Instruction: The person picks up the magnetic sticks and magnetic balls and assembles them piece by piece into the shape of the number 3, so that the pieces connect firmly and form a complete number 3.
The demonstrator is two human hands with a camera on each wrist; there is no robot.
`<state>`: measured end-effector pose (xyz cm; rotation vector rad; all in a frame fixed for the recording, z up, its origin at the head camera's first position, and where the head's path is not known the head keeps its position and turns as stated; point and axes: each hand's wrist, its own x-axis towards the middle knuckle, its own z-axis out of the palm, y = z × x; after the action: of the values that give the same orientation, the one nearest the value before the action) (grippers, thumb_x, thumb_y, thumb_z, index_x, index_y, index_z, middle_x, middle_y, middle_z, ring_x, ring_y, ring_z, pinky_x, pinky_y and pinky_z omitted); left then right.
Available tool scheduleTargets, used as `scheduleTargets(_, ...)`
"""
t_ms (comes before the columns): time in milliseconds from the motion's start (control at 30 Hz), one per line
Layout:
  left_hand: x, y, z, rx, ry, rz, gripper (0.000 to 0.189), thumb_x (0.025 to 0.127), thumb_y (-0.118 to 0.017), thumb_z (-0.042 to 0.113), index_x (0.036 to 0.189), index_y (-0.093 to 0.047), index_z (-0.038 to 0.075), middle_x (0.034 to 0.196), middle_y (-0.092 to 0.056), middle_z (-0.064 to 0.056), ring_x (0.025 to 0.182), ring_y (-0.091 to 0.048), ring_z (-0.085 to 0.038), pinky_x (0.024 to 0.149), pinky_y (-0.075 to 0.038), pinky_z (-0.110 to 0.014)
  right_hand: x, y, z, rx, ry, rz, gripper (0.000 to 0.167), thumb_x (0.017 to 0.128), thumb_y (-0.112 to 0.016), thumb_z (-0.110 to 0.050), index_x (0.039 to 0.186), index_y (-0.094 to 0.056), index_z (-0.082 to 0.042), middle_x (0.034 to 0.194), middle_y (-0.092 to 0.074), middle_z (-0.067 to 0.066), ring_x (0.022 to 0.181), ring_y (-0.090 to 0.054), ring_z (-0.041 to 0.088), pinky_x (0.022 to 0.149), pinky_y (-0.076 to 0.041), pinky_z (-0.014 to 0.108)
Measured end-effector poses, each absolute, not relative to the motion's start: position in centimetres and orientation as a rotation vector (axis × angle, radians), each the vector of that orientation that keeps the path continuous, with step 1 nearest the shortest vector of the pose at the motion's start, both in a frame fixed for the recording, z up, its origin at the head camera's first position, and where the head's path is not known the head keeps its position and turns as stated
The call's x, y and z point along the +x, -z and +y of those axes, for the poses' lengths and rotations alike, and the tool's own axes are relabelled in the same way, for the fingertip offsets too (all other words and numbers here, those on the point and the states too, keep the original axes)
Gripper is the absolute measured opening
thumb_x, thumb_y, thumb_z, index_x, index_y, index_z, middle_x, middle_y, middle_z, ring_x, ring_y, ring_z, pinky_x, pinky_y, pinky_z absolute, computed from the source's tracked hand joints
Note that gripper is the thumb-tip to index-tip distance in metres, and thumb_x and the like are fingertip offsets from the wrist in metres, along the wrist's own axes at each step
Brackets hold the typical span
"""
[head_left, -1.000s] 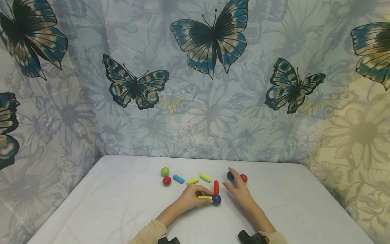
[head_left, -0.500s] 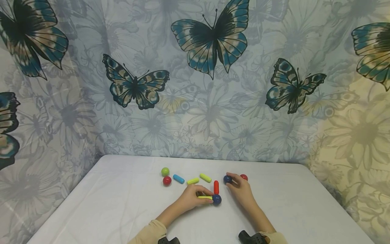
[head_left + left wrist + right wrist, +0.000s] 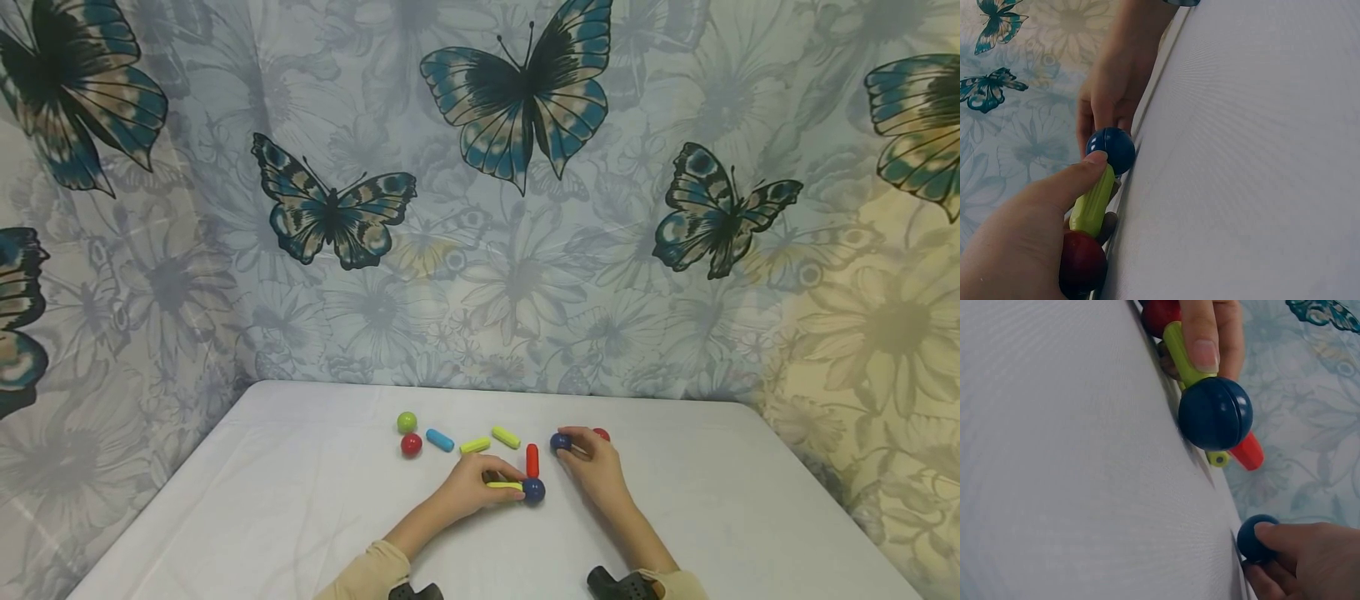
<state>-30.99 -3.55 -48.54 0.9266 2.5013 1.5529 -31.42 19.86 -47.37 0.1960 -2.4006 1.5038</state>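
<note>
My left hand point(image 3: 468, 487) grips a yellow-green rod point(image 3: 1092, 203) between thumb and fingers. A dark blue ball point(image 3: 533, 491) sits at the rod's right end. At its other end a red ball point(image 3: 1083, 261) shows in both wrist views, hidden behind the hand from the head. A red rod point(image 3: 532, 460) points away from the table's front, its near end at that blue ball. Further right, my right hand point(image 3: 596, 471) pinches a second dark blue ball point(image 3: 560, 442) between thumb and fingers, close over the white table.
Toward the back left lie a green ball point(image 3: 407, 422), a red ball point(image 3: 411, 445) and a blue rod point(image 3: 439, 440). Two yellow-green rods, one nearer point(image 3: 475, 445) and one farther point(image 3: 506, 437), lie mid-table. Another red ball point(image 3: 602, 435) is partly behind my right hand. A butterfly-patterned cloth point(image 3: 517, 317) hangs behind.
My right hand, reaching with spread fingers a second ago, has closed on the second blue ball and brought it slightly left and nearer. The left hand stays in place.
</note>
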Motion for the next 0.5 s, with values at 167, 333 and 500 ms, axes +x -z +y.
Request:
scheduleTargets(167,-31.01,48.65,-3.53,0.920,-1.552,2.503,0.024,0.080,-0.080,0.030,0.102,-0.077,0.021,0.095,-0.077,0.005,0.071,-0.059,0.001,0.065,-0.050,-0.017,-31.51,47.39,19.83,0.194,-1.505,-2.380,0.033,0.084,-0.071,0.004,0.116,-0.065,0.003,0.120,-0.067,0.022,0.120,-0.061,0.040,0.096,-0.052,0.039)
scheduleTargets(333,-31.03,48.70,-3.51,0.913,-1.565,2.497,0.024,0.080,-0.080,0.029,0.102,-0.077,0.021,0.095,-0.077,0.004,0.071,-0.059,0.000,0.065,-0.049,-0.017,-31.76,47.30,19.69,0.183,-1.516,-2.376,0.033,0.085,-0.071,0.002,0.117,-0.065,0.002,0.120,-0.068,0.020,0.119,-0.062,0.037,0.098,-0.052,0.040)
scheduleTargets(500,-31.03,48.67,-3.54,0.924,-1.571,2.491,0.024,0.080,-0.080,0.029,0.102,-0.076,0.020,0.095,-0.077,0.003,0.073,-0.060,0.001,0.067,-0.051,-0.017,-32.20,46.99,19.31,0.187,-1.549,-2.386,0.035,0.085,-0.070,0.001,0.119,-0.064,0.001,0.122,-0.067,0.019,0.121,-0.061,0.035,0.100,-0.050,0.040)
